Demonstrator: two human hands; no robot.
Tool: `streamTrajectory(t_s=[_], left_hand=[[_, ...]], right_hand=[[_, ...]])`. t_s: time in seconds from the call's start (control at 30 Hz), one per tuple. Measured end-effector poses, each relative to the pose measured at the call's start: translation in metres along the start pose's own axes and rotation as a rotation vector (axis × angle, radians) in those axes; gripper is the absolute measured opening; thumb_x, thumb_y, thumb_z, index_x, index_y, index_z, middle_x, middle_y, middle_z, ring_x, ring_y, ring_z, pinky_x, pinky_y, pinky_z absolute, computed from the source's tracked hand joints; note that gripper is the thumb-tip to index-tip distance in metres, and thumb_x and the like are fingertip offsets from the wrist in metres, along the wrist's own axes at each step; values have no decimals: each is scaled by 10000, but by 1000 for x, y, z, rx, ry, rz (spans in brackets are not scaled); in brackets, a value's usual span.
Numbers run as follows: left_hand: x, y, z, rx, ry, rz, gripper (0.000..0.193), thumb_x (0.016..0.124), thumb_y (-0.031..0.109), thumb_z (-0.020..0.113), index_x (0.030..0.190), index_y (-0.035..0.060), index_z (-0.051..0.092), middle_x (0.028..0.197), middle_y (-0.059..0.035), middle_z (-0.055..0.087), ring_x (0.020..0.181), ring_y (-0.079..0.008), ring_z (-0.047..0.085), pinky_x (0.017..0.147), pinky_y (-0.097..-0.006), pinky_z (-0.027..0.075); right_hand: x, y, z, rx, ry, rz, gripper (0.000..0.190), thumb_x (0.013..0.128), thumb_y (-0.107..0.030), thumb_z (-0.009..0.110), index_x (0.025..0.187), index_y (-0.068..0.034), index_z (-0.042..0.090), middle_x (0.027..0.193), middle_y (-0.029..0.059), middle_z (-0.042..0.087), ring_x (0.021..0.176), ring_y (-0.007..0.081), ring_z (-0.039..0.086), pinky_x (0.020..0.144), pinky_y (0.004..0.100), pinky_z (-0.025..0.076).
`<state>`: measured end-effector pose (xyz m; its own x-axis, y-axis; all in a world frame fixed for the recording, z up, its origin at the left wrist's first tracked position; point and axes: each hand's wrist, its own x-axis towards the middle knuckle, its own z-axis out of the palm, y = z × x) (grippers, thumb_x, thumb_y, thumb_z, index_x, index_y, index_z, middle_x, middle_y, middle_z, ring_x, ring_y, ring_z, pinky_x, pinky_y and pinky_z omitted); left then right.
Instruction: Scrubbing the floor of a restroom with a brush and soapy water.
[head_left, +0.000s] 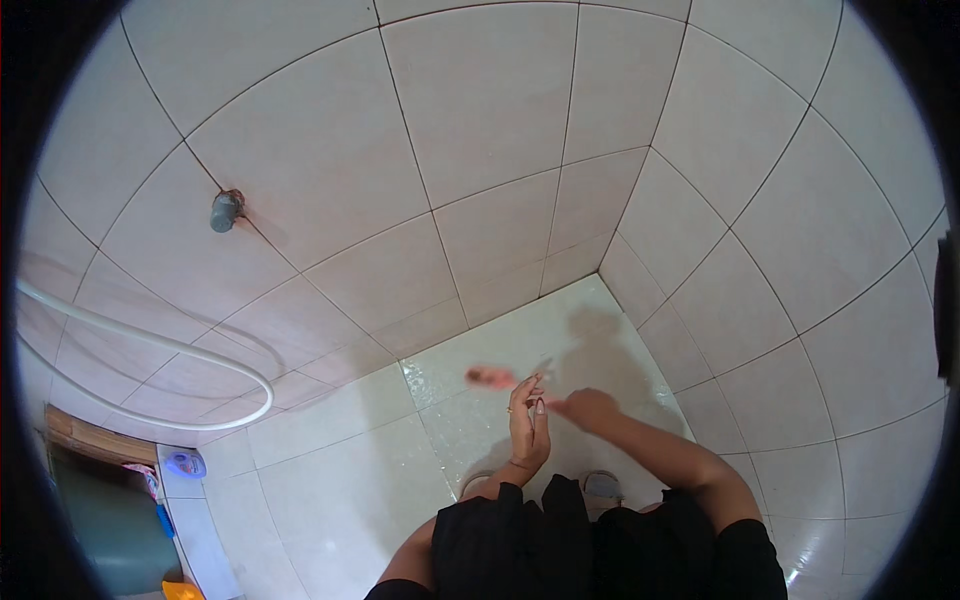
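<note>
My right hand (589, 410) is closed around the handle end of a pink brush (491, 377), blurred by motion, which points left above the wet tiled floor (465, 442). Beside the brush's handle is my left hand (531, 427), upright with its fingers extended and a ring on one of them. Whether the left hand touches the handle cannot be told. The brush's head is too blurred to show its bristles.
Tiled walls meet in a corner ahead. A grey pipe stub (226, 211) juts from the left wall. A white hose (259, 379) loops at left, above a green container (116, 525), a purple bottle (186, 465) and a blue brush (165, 521). Sandalled feet (602, 485) stand below.
</note>
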<state>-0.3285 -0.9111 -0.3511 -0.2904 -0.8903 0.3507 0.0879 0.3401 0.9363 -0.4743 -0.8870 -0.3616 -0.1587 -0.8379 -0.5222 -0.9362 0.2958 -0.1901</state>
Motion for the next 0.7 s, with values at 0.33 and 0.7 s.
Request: streamTrajectory(t_s=[0.33,0.7], left_hand=[[2,-1,-15,-11,68,-52,372,856,-23,358,1224,33,370,1232,-128,438,977,-185,478,835,-305,390],[0,0,-10,9,39,6,377,846,-34,366,1216,32,373,1217,-127,449,972,-192,484,842,-305,381]], right_hand=[[30,94,-15,122,372,315,698,872,-581,285,726,8,629,733,186,621,754,361,606,648,465,475],[-10,58,-8,35,186,188,732,855,-619,268,739,-3,645,760,197,621,732,363,607,664,449,479]])
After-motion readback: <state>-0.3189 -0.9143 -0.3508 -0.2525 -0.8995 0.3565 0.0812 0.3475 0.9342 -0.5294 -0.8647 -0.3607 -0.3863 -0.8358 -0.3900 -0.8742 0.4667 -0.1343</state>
